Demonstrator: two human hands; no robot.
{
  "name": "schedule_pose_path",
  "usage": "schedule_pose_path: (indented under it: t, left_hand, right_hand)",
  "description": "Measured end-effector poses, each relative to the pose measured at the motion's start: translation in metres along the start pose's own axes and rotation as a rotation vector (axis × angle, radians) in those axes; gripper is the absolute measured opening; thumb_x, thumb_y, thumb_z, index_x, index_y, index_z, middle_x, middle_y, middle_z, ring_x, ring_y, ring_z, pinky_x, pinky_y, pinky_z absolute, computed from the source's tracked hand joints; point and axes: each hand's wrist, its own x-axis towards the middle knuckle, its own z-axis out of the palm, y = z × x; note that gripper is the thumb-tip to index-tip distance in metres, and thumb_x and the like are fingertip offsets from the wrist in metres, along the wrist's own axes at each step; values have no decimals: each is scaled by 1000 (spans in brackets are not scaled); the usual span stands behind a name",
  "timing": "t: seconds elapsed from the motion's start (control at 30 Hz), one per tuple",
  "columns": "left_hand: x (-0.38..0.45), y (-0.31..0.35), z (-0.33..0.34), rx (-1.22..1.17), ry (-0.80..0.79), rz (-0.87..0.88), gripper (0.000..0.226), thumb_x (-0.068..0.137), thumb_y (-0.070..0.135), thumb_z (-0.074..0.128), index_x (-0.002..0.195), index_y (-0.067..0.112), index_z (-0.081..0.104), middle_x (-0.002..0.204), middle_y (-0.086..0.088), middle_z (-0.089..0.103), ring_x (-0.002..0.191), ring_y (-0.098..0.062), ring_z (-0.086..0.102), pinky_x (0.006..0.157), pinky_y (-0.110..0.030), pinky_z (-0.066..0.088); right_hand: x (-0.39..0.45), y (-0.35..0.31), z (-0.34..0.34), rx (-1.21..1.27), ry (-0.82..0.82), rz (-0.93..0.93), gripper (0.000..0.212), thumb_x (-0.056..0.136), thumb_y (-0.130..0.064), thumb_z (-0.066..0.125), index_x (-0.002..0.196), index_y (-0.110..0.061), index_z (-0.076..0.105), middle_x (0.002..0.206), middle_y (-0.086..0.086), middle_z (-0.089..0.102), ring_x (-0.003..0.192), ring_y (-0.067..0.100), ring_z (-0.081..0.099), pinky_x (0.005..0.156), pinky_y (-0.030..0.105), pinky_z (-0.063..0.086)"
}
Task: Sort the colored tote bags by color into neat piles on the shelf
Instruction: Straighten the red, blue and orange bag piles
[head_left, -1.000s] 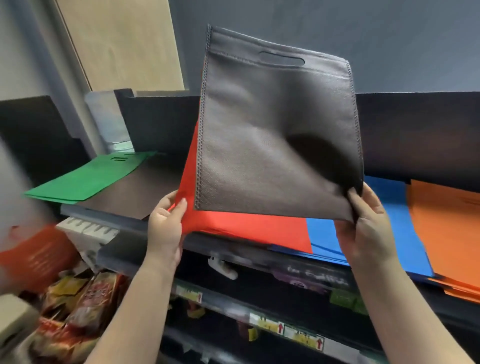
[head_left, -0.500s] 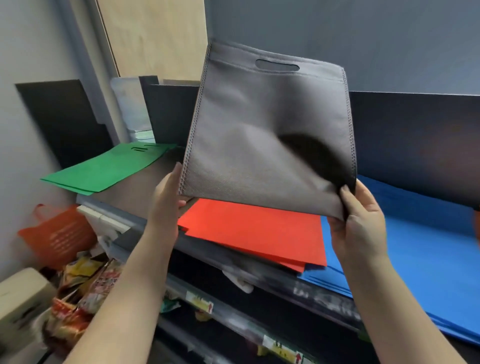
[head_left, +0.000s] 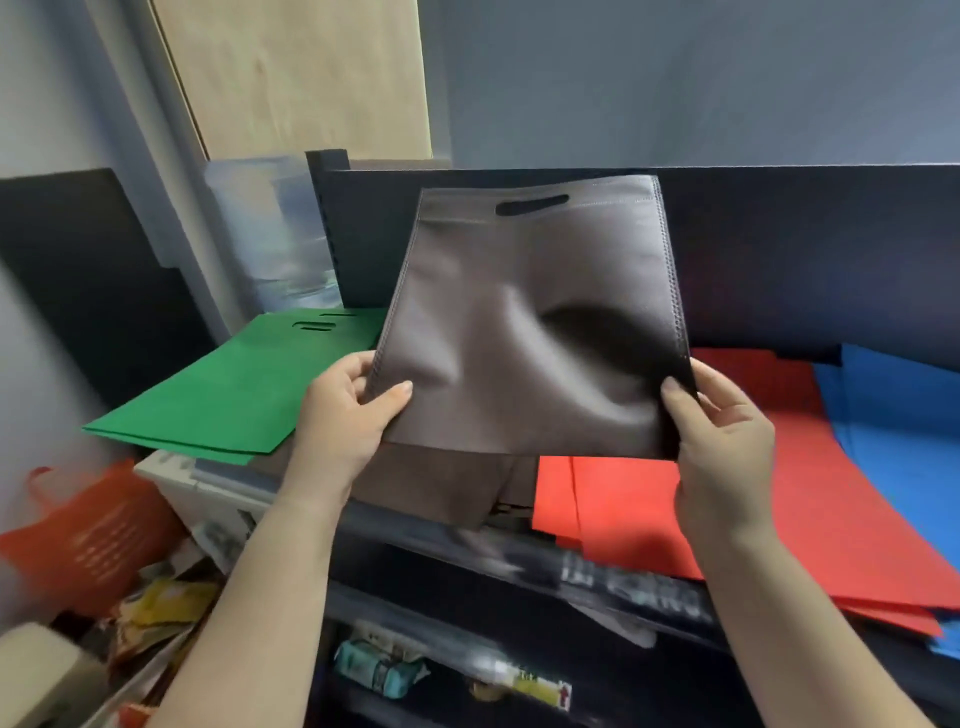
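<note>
You hold the grey bag (head_left: 524, 332) up in both hands above the shelf (head_left: 597, 577), handle slot at the top, face toward you. Your left hand (head_left: 345, 421) pinches its lower left corner, thumb on the front face and fingers behind the stitched left edge. Your right hand (head_left: 719, 436) pinches the lower right corner the same way, thumb just inside the right seam. The cloth buckles between the two grips, with a deep fold near the right edge; the top edge runs nearly level against the dark back panel (head_left: 805, 249). The bag's bottom edge hangs clear of the shelf, over a grey pile (head_left: 441, 488) lying flat directly beneath it. Green bags (head_left: 234, 395) lie to the left, their near corner overhanging the shelf's front edge; the held bag's left edge overlaps their right side in view. Red bags (head_left: 810, 499) lie just right of the grey pile, the edges close or touching, hard to tell which. Blue bags (head_left: 904, 441) sit at far right, partly under the red. Open air remains above the grey pile, between your wrists.
</note>
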Motion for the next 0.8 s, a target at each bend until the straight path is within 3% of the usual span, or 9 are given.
schedule_pose_path:
  t: [0.1,0.17,0.27,0.43,0.53,0.67,0.8]
  left_hand:
    - [24,-21,-34,287,20,96,21,82,6,69,96,20,60,81,9,67,70,0,61,65,-15,47]
    - [37,-35,-51,482,54,142,23,81,11,71,102,18,62,83,9,63,70,-2,57,60,-11,40]
    - [47,-53,-66,632,28,123,29,82,13,71,110,11,64,98,-5,68,86,-18,59,73,-22,40]
    - [52,-69,-79,902,-85,70,40,84,28,68,120,12,59,113,-11,63,103,-31,56,79,-36,44]
    - [51,-67,-79,975,-85,216,46,84,27,68,124,8,56,118,-12,57,109,-32,50,87,-42,43]
    - [42,-46,-59,915,-121,428,35,81,18,70,113,4,64,108,-16,63,98,-36,57,81,-44,44]
    - [22,-10,-17,930,-209,580,35,85,26,66,114,7,64,108,-12,65,97,-35,58,79,-42,39]
  right_hand:
    - [-14,18,30,-375,-31,-147,26,87,3,61,88,-22,66,71,-22,69,69,-5,61,68,11,47]
    - [-24,28,45,-712,-60,-261,19,82,-5,69,83,-24,64,63,-18,63,63,5,59,60,18,43]
    - [-35,41,59,-1078,-149,-233,7,82,-21,71,87,-19,66,61,-11,53,65,18,57,58,31,34]
    - [-41,45,68,-1544,-289,-55,27,87,-45,60,95,-20,61,88,-1,64,93,28,60,60,30,31]
    - [-37,41,69,-1599,-285,-52,34,86,-49,60,103,-20,56,97,3,65,96,30,59,61,32,31]
    - [-32,24,64,-1595,-268,-173,37,89,-47,56,115,-20,52,97,5,67,98,31,60,66,33,35]
    - [-27,-13,37,-1648,-307,-295,36,91,-46,51,118,-21,53,106,-2,63,104,24,57,71,31,39]
